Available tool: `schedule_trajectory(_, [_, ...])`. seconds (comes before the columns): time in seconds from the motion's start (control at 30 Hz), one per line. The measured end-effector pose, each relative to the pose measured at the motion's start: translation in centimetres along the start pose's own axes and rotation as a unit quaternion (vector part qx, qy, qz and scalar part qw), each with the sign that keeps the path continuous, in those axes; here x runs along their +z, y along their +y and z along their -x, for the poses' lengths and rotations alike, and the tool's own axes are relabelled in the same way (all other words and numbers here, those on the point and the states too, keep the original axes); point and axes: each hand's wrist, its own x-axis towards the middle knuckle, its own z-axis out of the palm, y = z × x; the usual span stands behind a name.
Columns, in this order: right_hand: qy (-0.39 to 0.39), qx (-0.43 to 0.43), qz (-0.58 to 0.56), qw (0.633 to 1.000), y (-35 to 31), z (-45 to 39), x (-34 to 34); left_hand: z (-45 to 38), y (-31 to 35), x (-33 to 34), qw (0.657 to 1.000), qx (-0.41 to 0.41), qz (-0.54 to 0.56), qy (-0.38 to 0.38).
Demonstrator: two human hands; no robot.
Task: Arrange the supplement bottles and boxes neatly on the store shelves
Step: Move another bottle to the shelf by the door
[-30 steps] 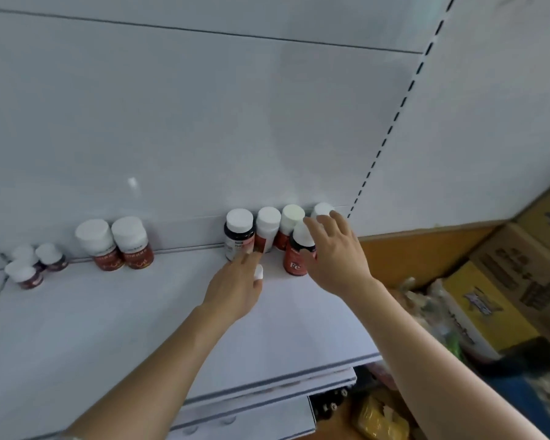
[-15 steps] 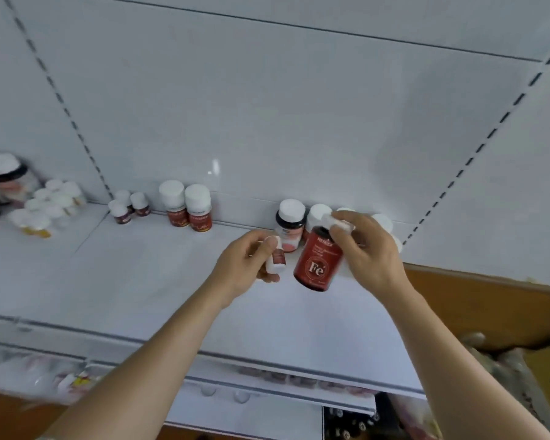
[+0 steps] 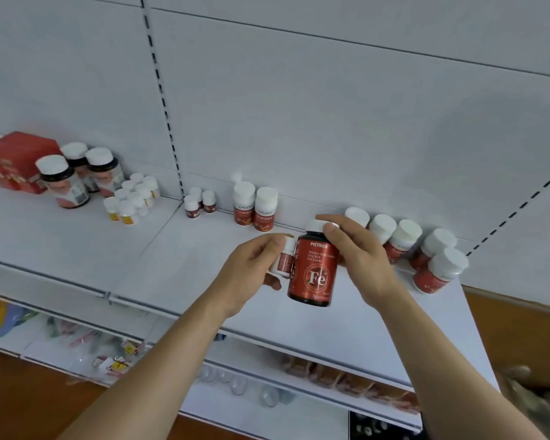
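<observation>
My right hand (image 3: 359,255) grips a dark bottle with a red "Fe" label (image 3: 315,274) by its white cap, lifted above the white shelf (image 3: 178,268). Beside it, my left hand (image 3: 251,274) pinches a small white bottle with a red label (image 3: 285,258). Behind my right hand, several white-capped red bottles (image 3: 407,239) stand along the back wall at the shelf's right end. Two medium red-labelled bottles (image 3: 254,208) and three tiny ones (image 3: 199,201) stand further left along the back.
On the left shelf section sit a red box (image 3: 13,160), three dark bottles with white caps (image 3: 67,182) and a cluster of small yellow-labelled bottles (image 3: 131,200). A lower shelf (image 3: 92,350) holds packaged goods. The brown floor shows below and at right.
Both hands have lifted their bottles off the back row and drawn them toward me. The view has swung left, bringing the red box and left shelf section into sight.
</observation>
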Motion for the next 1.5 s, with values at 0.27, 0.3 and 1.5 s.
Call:
schedule_trajectory(0.27, [0.010,0.031,-0.027,0.999,-1.5,0.9,10.9,2.4,-0.1,-10.4,0.995,-0.050,0.090,0.012])
schedule_trajectory(0.3, [0.014,0.032,-0.027,0.999,-1.5,0.8,12.2,2.6,-0.2,-11.8,0.994,-0.059,0.093,0.020])
schedule_trajectory(1.5, [0.048,0.083,0.009,0.995,2.0,-8.1,16.0,-10.3,-0.4,-21.5,0.886,0.077,-0.454,0.044])
